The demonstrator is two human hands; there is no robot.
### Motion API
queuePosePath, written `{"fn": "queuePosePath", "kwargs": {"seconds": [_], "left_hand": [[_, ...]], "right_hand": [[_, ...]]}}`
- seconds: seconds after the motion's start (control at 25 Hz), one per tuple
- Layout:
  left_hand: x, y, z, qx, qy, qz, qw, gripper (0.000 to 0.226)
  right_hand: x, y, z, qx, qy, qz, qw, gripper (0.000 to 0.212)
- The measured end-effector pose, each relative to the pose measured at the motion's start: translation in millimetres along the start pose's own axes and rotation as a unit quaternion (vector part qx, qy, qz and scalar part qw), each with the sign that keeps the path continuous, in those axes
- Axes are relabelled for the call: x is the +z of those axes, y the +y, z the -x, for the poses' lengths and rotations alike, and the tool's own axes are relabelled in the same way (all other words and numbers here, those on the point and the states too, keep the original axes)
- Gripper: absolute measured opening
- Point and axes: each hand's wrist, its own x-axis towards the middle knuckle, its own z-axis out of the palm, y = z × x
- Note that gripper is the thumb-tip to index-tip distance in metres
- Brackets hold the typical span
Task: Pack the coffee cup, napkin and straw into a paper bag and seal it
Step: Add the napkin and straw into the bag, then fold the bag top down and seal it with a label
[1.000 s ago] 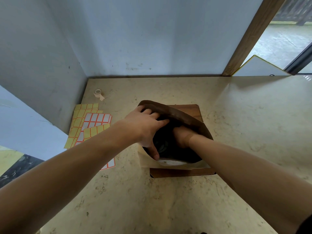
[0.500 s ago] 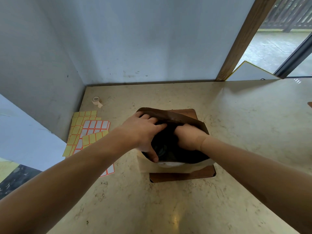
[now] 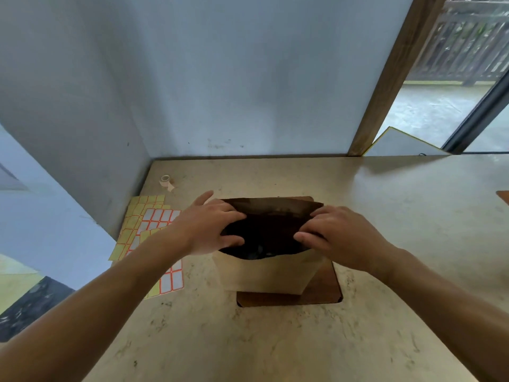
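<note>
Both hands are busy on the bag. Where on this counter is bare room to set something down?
Bare counter lies right of the paper bag, and more lies in front of the wooden board. The left is crowded: label sheets and a tape roll fill the wall-side strip beside the left hand.

Soft daylight from doorway (image 3: 451, 106), right of paper bag (image 3: 268, 271). Bag interior dark, contents unreadable. Faint sheen on counter (image 3: 399, 205) beyond bag. Wide-angle bending at edges; slight softness overall.
</note>
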Motion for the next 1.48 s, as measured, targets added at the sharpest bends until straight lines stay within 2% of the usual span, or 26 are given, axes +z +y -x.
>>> {"fn": "queuePosePath", "kwargs": {"seconds": [0.16,0.28,0.36,0.44,0.6,0.68,0.76,0.92,1.04,1.12,1.2,1.24,1.32,1.4,1.48], "left_hand": [[4.0,4.1,21.5,-0.040,0.051,0.027,0.998,0.059],[6.9,6.1,35.3,-0.088,0.042,0.044,0.994,0.069],[7.4,3.8,42.2,-0.087,0.029,0.045,0.995,0.074],[7.3,1.0,47.2,-0.082,0.027,0.049,0.995,0.065],[19.3,-8.6,49.6,-0.100,0.069,0.106,0.987,0.039],[22.7,-12.6,46.8,-0.119,0.062,0.169,0.977,0.036],[25.0,-14.4,41.4,-0.130,0.059,0.234,0.962,0.042],[29.5,-8.8,26.9,-0.125,0.102,0.347,0.924,0.067],[39.9,-2.7,19.5,-0.108,0.134,0.399,0.901,0.095],[44.1,-3.3,15.1,-0.120,0.128,0.480,0.859,0.117],[44.7,-7.4,11.1,-0.134,0.097,0.555,0.815,0.126],[43.0,-10.4,9.2,-0.142,0.078,0.572,0.804,0.124],[37.6,-15.6,8.2,-0.145,0.046,0.563,0.813,0.107],[36.9,-21.0,9.7,-0.132,0.050,0.540,0.830,0.073],[39.1,-24.8,12.7,-0.136,0.071,0.517,0.842,0.045]], "right_hand": [[10.0,11.3,17.3,0.014,-0.014,0.019,1.000,0.082],[12.5,18.1,24.7,0.011,-0.033,0.049,0.998,0.088],[14.1,20.4,28.4,0.008,-0.029,0.065,0.997,0.088],[18.3,21.3,29.8,0.024,-0.004,0.057,0.998,0.078],[33.1,21.2,26.2,0.081,0.065,-0.072,0.992,0.034],[38.9,23.0,22.1,0.094,0.054,-0.148,0.983,0.027],[37.4,22.2,18.7,0.106,0.027,-0.218,0.970,0.030],[36.9,14.4,16.2,0.110,0.036,-0.292,0.949,0.043],[43.9,3.4,15.0,0.124,0.071,-0.309,0.940,0.086],[48.4,0.9,9.8,0.161,0.075,-0.343,0.923,0.109],[50.7,3.1,3.1,0.197,0.054,-0.395,0.896,0.114],[50.5,6.0,-0.2,0.202,0.041,-0.417,0.885,0.106],[50.7,11.7,-5.3,0.195,0.030,-0.416,0.888,0.069],[53.3,13.2,-6.9,0.201,0.042,-0.393,0.896,0.040],[57.7,14.8,-7.4,0.227,0.064,-0.364,0.901,0.027]]}}
